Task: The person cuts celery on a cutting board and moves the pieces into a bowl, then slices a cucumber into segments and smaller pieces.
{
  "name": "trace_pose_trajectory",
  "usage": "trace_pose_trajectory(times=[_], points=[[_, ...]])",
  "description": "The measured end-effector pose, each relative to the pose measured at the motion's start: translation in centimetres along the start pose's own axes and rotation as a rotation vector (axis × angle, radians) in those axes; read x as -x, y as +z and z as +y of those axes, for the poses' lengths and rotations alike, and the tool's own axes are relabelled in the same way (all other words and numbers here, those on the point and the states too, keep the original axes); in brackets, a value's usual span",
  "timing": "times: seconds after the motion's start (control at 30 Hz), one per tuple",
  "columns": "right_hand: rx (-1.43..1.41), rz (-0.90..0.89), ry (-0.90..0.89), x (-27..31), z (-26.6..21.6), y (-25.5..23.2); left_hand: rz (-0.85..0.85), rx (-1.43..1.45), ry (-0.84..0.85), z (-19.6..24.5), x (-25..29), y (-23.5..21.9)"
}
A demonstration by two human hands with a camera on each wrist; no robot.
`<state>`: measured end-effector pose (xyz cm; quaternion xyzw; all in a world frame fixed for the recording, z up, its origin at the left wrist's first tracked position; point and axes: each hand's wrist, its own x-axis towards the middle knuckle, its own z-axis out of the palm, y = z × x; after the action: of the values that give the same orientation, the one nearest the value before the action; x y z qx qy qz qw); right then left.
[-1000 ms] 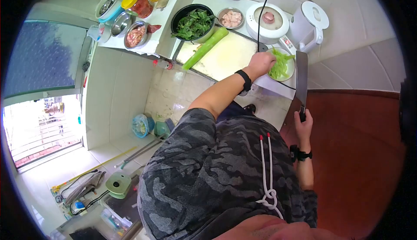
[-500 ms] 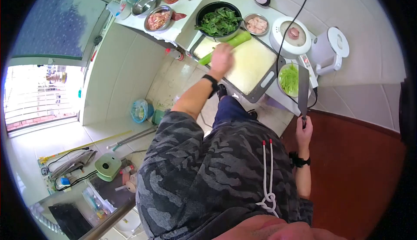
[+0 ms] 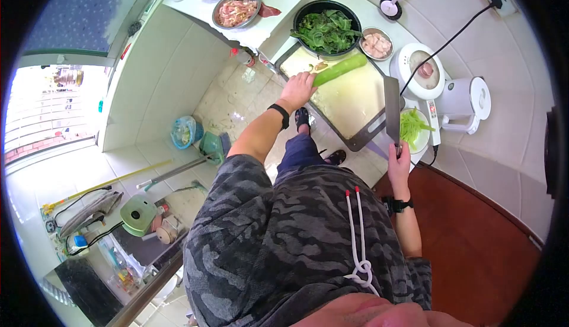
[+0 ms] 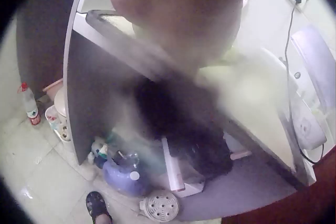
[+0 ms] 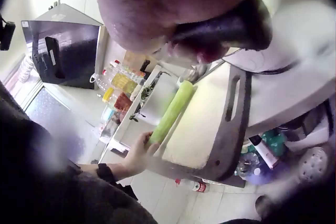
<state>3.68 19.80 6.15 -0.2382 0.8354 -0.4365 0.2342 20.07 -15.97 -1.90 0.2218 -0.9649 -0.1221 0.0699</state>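
Observation:
My left hand (image 3: 298, 90) grips the near left end of a long green celtuce stem (image 3: 342, 69). The stem slants over the far side of a pale cutting board (image 3: 349, 105) with a dark rim. In my right hand (image 3: 399, 160) is a cleaver by its dark handle (image 5: 231, 29), its broad blade (image 3: 392, 105) pointing away over the board's right end. Green shreds (image 3: 410, 124) lie on a white plate (image 3: 424, 141) right of the blade. In the left wrist view the hand is blurred and its hold is hidden.
Behind the board stand a black pot (image 3: 298, 14) of leaves and a bowl (image 3: 390, 41) of pale meat pieces. A white electric pot (image 3: 403, 66) and a kettle (image 3: 468, 90) stand at right. A black cord (image 3: 453, 35) crosses above. A metal bowl (image 3: 214, 13) holds meat strips.
My left hand has moved left from the plate of shreds to the celtuce stem and taken hold of its end, which now lies turned on the board. My right hand keeps holding the cleaver.

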Motion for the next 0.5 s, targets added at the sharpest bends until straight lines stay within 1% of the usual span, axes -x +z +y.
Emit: trace_pose_trajectory(times=[0.03, 0.07, 0.13, 0.17, 0.23, 0.27, 0.3, 0.37, 0.4, 0.47, 0.5], points=[[-0.022, 0.053, -0.004, -0.4, -0.3, 0.6, -0.004, 0.004, 0.0, 0.0, 0.6, -0.4], [-0.02, 0.052, 0.005, -0.9, -0.6, 1.0, -0.014, 0.028, 0.067, 0.1, 1.3, -0.8], [0.163, 0.099, -0.271, -1.7, -1.7, 1.9, -0.018, 0.044, 0.192, 0.2, 2.6, -0.8], [0.162, 0.099, -0.262, -1.8, -2.6, 2.1, -0.026, 0.046, 0.195, 0.4, 2.9, -0.7], [0.165, -0.083, -0.052, -2.0, -4.8, 2.4, -0.091, 0.095, 0.28, 1.0, 3.3, -0.8], [0.164, -0.081, -0.047, -2.1, -4.8, 3.0, -0.099, 0.116, 0.272, 1.1, 3.4, -0.2], [0.18, -0.094, -0.067, -2.2, -4.7, 3.5, -0.102, 0.118, 0.276, 1.5, 3.4, -0.6], [0.197, -0.105, -0.079, -2.3, -5.0, 4.2, -0.163, 0.138, 0.161, 2.7, 3.0, -1.9], [0.22, -0.131, -0.048, -2.3, -5.4, 4.5, -0.168, 0.142, 0.164, 3.2, 2.5, -1.9], [0.247, -0.16, -0.013, -2.2, -5.5, 5.0, 0.042, 0.188, 0.235, 4.7, 1.4, -1.3], [0.257, -0.157, -0.015, -2.2, -5.2, 5.4, 0.041, 0.194, 0.231, 5.5, 0.8, -0.7]])
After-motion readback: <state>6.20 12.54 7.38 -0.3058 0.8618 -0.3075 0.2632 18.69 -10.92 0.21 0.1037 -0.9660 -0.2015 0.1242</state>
